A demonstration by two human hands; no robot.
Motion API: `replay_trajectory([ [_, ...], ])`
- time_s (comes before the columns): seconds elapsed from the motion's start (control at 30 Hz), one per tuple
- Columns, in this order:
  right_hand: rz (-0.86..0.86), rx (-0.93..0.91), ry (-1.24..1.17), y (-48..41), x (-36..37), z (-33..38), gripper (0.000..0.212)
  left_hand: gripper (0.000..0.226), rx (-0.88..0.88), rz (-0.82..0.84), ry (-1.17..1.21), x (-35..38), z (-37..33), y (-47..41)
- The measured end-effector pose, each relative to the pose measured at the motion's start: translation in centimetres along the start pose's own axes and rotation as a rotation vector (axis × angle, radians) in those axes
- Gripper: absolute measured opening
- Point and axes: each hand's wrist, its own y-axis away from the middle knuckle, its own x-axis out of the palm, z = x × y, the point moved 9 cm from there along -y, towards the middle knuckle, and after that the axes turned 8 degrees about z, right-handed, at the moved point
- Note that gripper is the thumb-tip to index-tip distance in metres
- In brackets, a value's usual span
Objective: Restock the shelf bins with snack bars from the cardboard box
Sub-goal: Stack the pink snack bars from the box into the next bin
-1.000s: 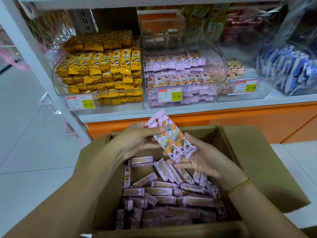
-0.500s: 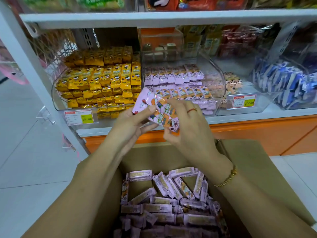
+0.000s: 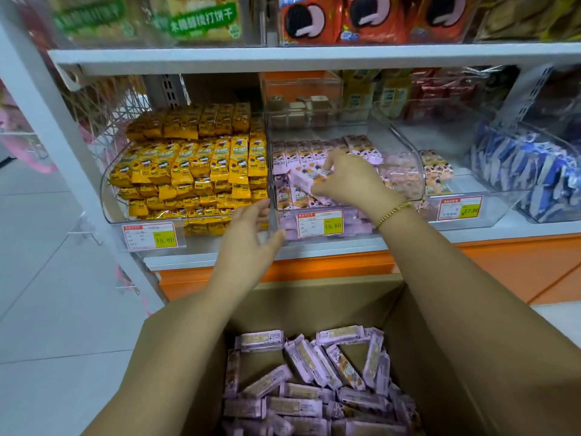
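**Purple bars held inside the middle bin**

The right hand (image 3: 352,180), with a gold bead bracelet (image 3: 393,212) at its wrist, is inside the middle clear plastic shelf bin (image 3: 408,158). Its fingers are curled over a small bunch of purple-wrapped snack bars (image 3: 306,179), held just above the rows of like bars lying in that bin. The left hand (image 3: 248,234) holds nothing. Its fingers are loosely straight against the bin's front left corner, and the thumb touches the front wall near the red-and-yellow price tag (image 3: 320,223). Just to the left stands a second clear bin (image 3: 108,196), stacked high with yellow-wrapped bars (image 3: 195,165). Below both arms the open brown cardboard box (image 3: 456,357) sits in front of the white shelf (image 3: 220,256). Many more loose purple bars (image 3: 301,401) lie heaped inside the box.
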Motion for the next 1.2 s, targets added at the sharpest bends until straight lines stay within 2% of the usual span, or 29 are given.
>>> replay_trajectory([
  [0.07, 0.094, 0.004, -0.001, -1.1, 1.4, 1.1, 0.053, 0.06, 0.079, -0.029, -0.194, 0.1, -0.5, 0.2],
  [0.17, 0.101, -0.014, -0.029, -1.9, 3.1, 2.8, 0.068, 0.06, 0.106, -0.047, -0.289, -0.1, -0.6, 0.4],
  [0.27, 0.091, -0.085, -0.107, -1.9, 4.2, 3.7, 0.049, 0.056, 0.123, -0.039, -0.314, -0.4, -0.5, 0.5],
  [0.33, 0.079, -0.14, -0.077, -1.2, 4.1, 3.9, 0.038, 0.054, 0.121, -0.03, -0.324, -0.6, -0.3, 0.5],
  [0.43, 0.064, -0.209, 0.002, 0.1, 3.8, 3.9, 0.035, 0.053, 0.124, -0.005, -0.304, -0.7, -0.2, 0.7],
  [0.5, 0.061, -0.22, -0.044, 0.8, 3.7, 3.8, 0.035, 0.05, 0.121, -0.007, -0.288, -0.9, -0.3, 1.1],
  [0.57, -0.074, -0.238, -0.121, 1.7, 2.6, 3.6, 0.028, 0.035, 0.12, -0.017, -0.27, -1.4, -0.3, 1.6],
  [0.63, -0.273, -0.296, -0.212, 4.2, 1.3, 3.6, 0.013, 0.009, 0.098, -0.019, -0.237, -1.8, 0.2, 2.4],
  [0.67, -0.314, -0.342, -0.265, 5.7, 1.3, 3.6, 0.015, 0.004, 0.077, -0.017, -0.236, -2.0, 0.6, 2.9],
  [0.73, -0.215, -0.408, -0.342, 8.4, 3.6, 3.7, 0.021, 0.014, -0.002, 0.022, -0.27, -2.1, 2.2, 4.2],
  [0.8, -0.01, -0.399, -0.293, 9.7, 8.5, 2.8, 0.021, 0.015, -0.087, 0.102, -0.322, -1.8, 5.1, 6.0],
  [0.9, 0.304, -0.271, -0.203, 10.0, 17.8, -0.9, 0.012, 0.008, -0.205, 0.215, -0.483, -1.7, 9.9, 9.1],
  [0.97, 0.451, -0.135, -0.206, 10.1, 23.4, -4.1, 0.01, 0.021, -0.309, 0.297, -0.583, -1.8, 13.0, 11.3],
  [1.07, 0.504, 0.045, -0.13, 10.2, 28.9, -8.6, 0.023, 0.051, -0.456, 0.382, -0.649, -2.0, 16.1, 14.2],
  [1.2, 0.556, 0.121, 0.035, 11.1, 34.1, -11.4, 0.027, 0.066, -0.528, 0.491, -0.656, -1.7, 18.3, 16.1],
])
